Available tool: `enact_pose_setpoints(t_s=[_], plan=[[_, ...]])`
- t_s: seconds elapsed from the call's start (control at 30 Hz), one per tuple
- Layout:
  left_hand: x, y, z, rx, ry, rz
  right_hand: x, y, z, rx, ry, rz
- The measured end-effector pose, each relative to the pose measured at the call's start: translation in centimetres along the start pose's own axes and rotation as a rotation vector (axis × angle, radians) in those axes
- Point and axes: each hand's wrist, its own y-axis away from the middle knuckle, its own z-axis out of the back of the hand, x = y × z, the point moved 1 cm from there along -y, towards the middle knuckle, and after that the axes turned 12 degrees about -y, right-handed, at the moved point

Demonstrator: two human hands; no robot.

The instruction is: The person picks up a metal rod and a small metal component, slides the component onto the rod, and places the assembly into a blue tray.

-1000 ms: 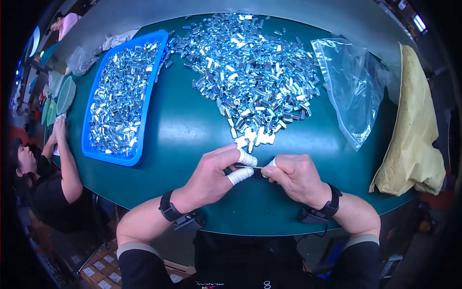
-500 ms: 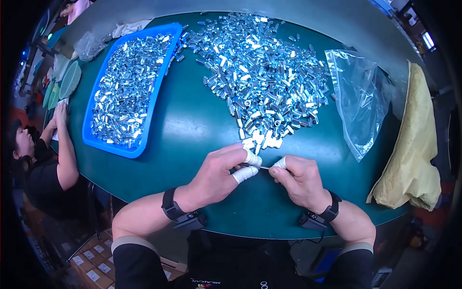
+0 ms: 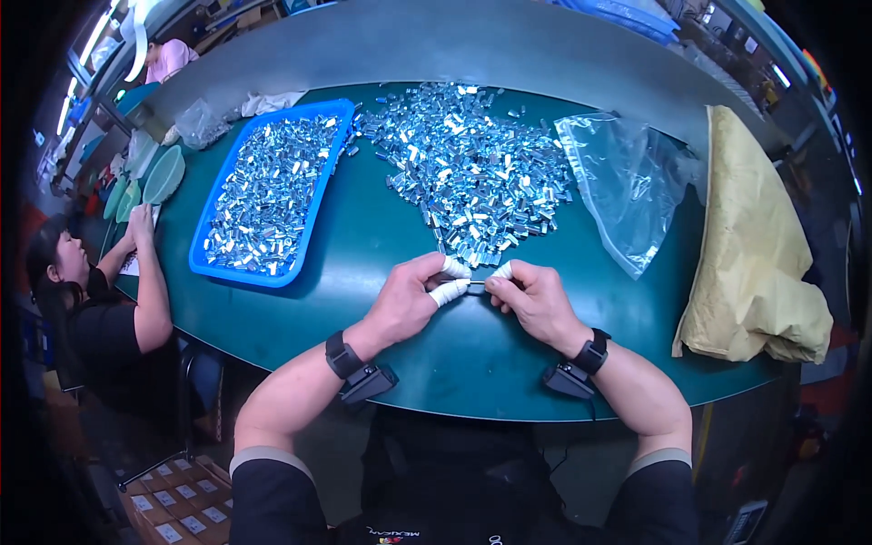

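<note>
Above the near part of the green table, my left hand [image 3: 409, 295] and my right hand [image 3: 540, 295] meet almost fingertip to fingertip. White tape wraps the thumb and forefinger of my left hand, which are pinched; what lies between them is hidden. A thin metal rod [image 3: 476, 282] bridges the small gap between the hands. My right hand, with white tape on its forefinger, is closed on the rod's right end. Just beyond my fingers spreads a large pile of small silvery metal sleeves [image 3: 481, 182], some with hollow ends showing.
A blue tray [image 3: 318, 202] full of similar metal pieces stands on the left. To the right lie a clear plastic bag [image 3: 627, 195] and a crumpled yellow sack [image 3: 749, 263]. The green table [image 3: 345, 318] has a curved near edge. A co-worker [image 3: 100, 300] sits at far left.
The whole view has tilted upward, so more of the room behind the table shows. My hands stay pinched close together, with the thin rod still between them.
</note>
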Motion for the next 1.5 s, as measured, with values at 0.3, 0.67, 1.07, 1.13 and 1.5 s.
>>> enact_pose_setpoints(t_s=[0.3, 0.67, 1.07, 1.13, 1.5], plan=[[0.4, 0.0, -0.3, -0.027, -0.051, -0.051, -0.2, 0.1, -0.2, 0.010, 0.043, 0.073], [-0.5, -0.2, -0.9, -0.089, -0.235, -0.106, -0.7, -0.1, -1.0, -0.160, 0.276, 0.141], [0.0, 0.2, 0.5, -0.203, -0.210, -0.140, -1.2, 0.3, -1.1, -0.343, 0.249, 0.223], [1.0, 0.3, 3.1, -0.356, -0.322, -0.277, -1.5, -0.3, -0.9, -0.384, 0.178, 0.243], [2.0, -4.7, 17.5, -0.707, -1.153, -0.198, -0.8, -0.3, -1.1, -0.395, 0.159, 0.221]])
